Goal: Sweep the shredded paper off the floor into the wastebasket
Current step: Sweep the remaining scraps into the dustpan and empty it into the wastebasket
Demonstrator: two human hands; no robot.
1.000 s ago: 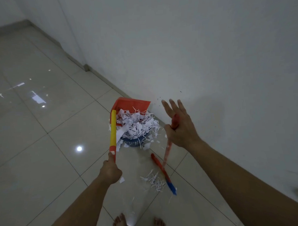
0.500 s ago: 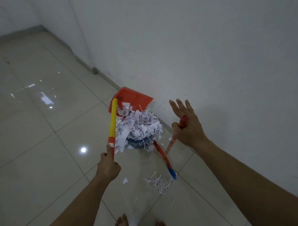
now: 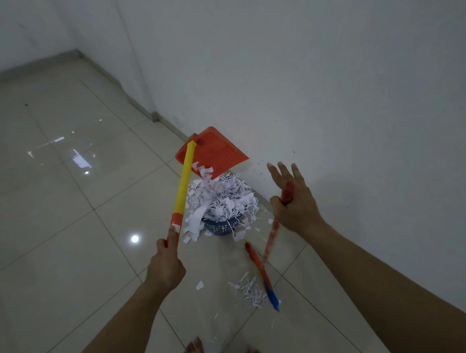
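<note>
Below us, we look down at a glossy beige tiled floor [image 3: 68, 210] meeting a plain white wall [image 3: 329, 78]. Our left hand [image 3: 166, 264] grips the red lower end of a long yellow plastic handle [image 3: 184, 181], fingers curled tightly around it. That handle carries a red plastic dustpan [image 3: 215, 153], raised and tilted above a small blue perforated plastic wastebasket [image 3: 220, 226] that stands on the floor close to the wall. White shredded paper [image 3: 222, 198] is heaped high over the basket's rim, with strips hanging down its near side and a few still clinging to the lower edge of the dustpan.

Our right hand [image 3: 291, 200] holds the top of a red broom handle [image 3: 271, 233] between the thumb and the base of the palm, while the other fingers are spread straight toward the wall. The handle slants down to a broom head with red and blue bristles [image 3: 263, 276], which touches the floor in front of the basket. A small pile of leftover shredded paper scraps [image 3: 250, 290] lies on the tiles just beside the bristles, with a few stray bits scattered near it. Two bare feet [image 3: 194, 351] show at the bottom edge.
</note>
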